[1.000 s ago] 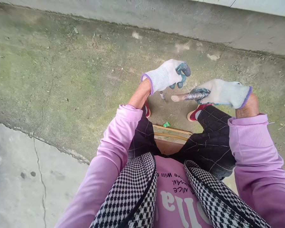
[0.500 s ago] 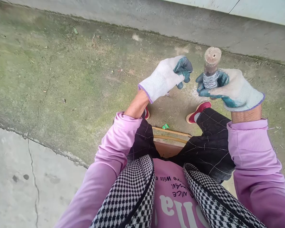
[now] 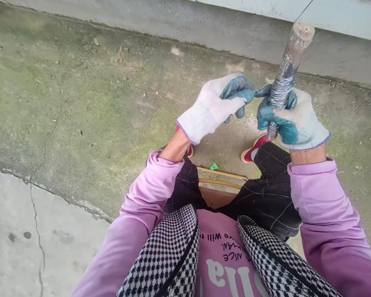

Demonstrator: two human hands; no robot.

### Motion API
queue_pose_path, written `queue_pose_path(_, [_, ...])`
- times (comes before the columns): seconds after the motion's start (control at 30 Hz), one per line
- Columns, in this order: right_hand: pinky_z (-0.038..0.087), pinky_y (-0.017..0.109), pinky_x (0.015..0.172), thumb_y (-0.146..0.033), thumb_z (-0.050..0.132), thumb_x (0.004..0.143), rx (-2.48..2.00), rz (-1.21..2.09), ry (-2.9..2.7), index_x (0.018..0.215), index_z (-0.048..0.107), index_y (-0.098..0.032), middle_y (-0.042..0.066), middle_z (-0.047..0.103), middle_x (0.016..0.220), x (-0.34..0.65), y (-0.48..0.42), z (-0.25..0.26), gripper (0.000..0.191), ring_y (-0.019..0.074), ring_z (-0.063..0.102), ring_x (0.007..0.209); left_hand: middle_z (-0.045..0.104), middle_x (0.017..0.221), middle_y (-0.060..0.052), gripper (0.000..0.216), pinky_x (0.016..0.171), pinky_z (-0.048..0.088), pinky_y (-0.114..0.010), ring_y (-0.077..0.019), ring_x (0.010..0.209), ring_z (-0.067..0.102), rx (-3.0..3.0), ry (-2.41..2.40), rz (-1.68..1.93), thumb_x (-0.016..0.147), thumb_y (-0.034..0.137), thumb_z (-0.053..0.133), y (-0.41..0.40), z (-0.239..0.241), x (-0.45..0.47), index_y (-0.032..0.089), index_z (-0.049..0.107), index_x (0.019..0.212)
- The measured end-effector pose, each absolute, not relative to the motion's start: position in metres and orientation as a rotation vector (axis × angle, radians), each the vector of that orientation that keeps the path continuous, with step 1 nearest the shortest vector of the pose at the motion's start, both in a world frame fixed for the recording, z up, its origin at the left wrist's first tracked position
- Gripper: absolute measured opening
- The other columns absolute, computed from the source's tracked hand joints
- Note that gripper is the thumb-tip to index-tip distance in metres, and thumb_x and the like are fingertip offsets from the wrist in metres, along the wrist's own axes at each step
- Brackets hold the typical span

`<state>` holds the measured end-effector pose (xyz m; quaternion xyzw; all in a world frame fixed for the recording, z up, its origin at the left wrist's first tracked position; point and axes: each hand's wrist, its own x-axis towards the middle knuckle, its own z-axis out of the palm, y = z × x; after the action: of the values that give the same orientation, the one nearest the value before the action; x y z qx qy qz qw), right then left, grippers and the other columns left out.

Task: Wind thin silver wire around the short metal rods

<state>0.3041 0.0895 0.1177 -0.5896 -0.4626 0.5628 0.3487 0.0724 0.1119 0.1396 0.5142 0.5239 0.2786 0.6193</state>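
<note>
My right hand [image 3: 292, 113], in a white glove with a blue-green palm, is wrapped round a worn wooden stick [image 3: 292, 53]. Thin silvery wire [image 3: 281, 91] is coiled many times about the stick's middle. The stick leans, its top end up and to the right, its lower end below my fist. To the left, my left hand [image 3: 231, 95], gloved the same way, is closed with thumb and fingertips pinched on a free strand of the wire, which runs across the short gap toward the coil.
Under me is a wooden seat or chair [image 3: 218, 197]. My red shoes [image 3: 256, 147] stand on mossy concrete ground [image 3: 111, 103]. A small green wrapper [image 3: 214, 166] lies between my feet. A low concrete ledge [image 3: 160, 24] and pale wall run along the far side.
The stick has risen and tilted, its top moving up and right, showing more of its length. My left hand has come slightly nearer to the right, and the strand between them now shows.
</note>
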Motion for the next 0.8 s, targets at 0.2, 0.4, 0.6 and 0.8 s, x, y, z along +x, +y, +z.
queue_pose_path(0.2, [0.06, 0.045, 0.061, -0.061, 0.11, 0.071, -1.459, 1.39, -1.106, 0.098, 0.081, -0.031, -0.001, 0.071, 0.078, 0.29, 0.086, 0.118, 0.05, 0.0216, 0.063, 0.06, 0.087, 0.091, -0.002, 0.011, 0.077, 0.064, -0.03, -0.0241, 0.093, 0.087, 1.183, 1.224, 0.662, 0.104, 0.022, 0.085, 0.11, 0.13, 0.072, 0.029, 0.091, 0.108])
queue_pose_path(0.4, [0.062, 0.047, 0.063, -0.075, 0.112, 0.074, -1.444, 1.307, -1.148, 0.087, 0.073, -0.029, 0.002, 0.07, 0.08, 0.282, 0.088, 0.121, 0.062, 0.0195, 0.063, 0.061, 0.089, 0.091, -0.002, 0.01, 0.086, 0.069, -0.028, -0.0287, 0.115, 0.091, 1.282, 1.229, 0.668, 0.098, 0.027, 0.092, 0.11, 0.119, 0.074, 0.034, 0.086, 0.096])
queue_pose_path(0.6, [0.06, 0.043, 0.058, -0.065, 0.106, 0.083, -1.411, 1.211, -1.179, 0.077, 0.066, -0.027, 0.001, 0.064, 0.071, 0.282, 0.083, 0.124, 0.055, 0.018, 0.064, 0.057, 0.085, 0.083, -0.002, 0.011, 0.088, 0.071, -0.03, -0.0291, 0.112, 0.091, 1.216, 1.212, 0.676, 0.1, 0.026, 0.09, 0.106, 0.126, 0.074, 0.034, 0.085, 0.095])
queue_pose_path(0.8, [0.06, 0.045, 0.059, -0.068, 0.104, 0.077, -1.48, 1.164, -1.15, 0.079, 0.073, -0.027, 0.003, 0.071, 0.076, 0.283, 0.078, 0.125, 0.052, 0.0204, 0.066, 0.061, 0.093, 0.109, -0.007, 0.012, 0.1, 0.072, -0.036, -0.0365, 0.14, 0.088, 1.286, 1.234, 0.705, 0.098, 0.03, 0.098, 0.098, 0.129, 0.069, 0.036, 0.089, 0.104])
